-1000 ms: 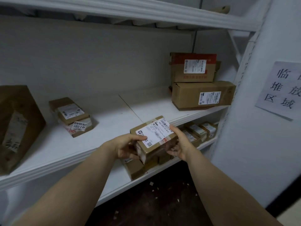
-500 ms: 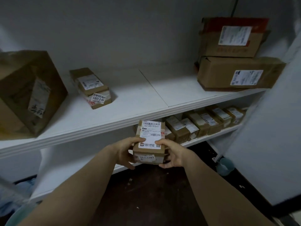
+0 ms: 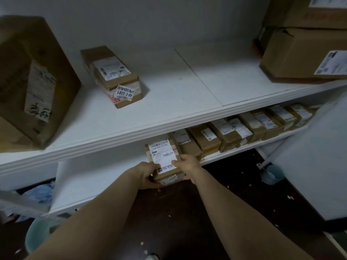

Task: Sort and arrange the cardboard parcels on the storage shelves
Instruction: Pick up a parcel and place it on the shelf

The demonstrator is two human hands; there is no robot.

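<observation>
A small cardboard parcel [image 3: 163, 158] with a white shipping label on top is held at the front edge of the lower shelf [image 3: 90, 177], at the left end of a row of similar parcels [image 3: 231, 132]. My left hand [image 3: 145, 175] grips its near left corner. My right hand [image 3: 187, 165] grips its right side. Whether the parcel rests on the shelf board I cannot tell.
The upper shelf [image 3: 169, 94] carries a big brown box [image 3: 30, 81] at the left, a small labelled parcel [image 3: 114, 77] behind the middle, and two stacked boxes [image 3: 304, 53] at the right. A white panel [image 3: 315, 166] stands at the right. Dark floor with scraps lies below.
My view has tilted down from the upper shelf. Both hands have carried the parcel down and forward to the lower shelf, beside the row of parcels.
</observation>
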